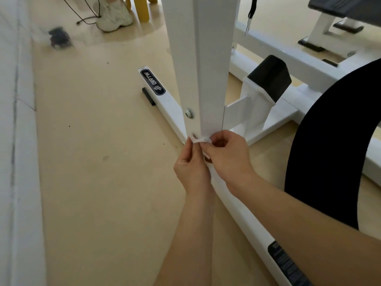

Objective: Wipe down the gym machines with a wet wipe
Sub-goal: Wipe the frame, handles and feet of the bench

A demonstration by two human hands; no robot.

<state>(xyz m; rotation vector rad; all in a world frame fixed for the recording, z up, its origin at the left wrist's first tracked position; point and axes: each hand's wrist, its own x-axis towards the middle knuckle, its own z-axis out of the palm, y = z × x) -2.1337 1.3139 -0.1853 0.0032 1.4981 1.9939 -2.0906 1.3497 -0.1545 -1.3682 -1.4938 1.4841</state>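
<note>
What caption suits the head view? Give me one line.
Left hand and right hand pinch a white wipe at the foot of the gym machine's white post.

Seeing only a scrap of the wipe (199, 139) between the fingers (216, 139). Losing the post (210, 58) at the top edge. Can't name that blurred dark smudge (59, 37) on the floor (103, 182). Can't read the lower label (287, 263).

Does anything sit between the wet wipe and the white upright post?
Nothing visible does. The left hand and right hand pinch the wet wipe together right at the foot of the white upright post, with no object between the two.
</note>
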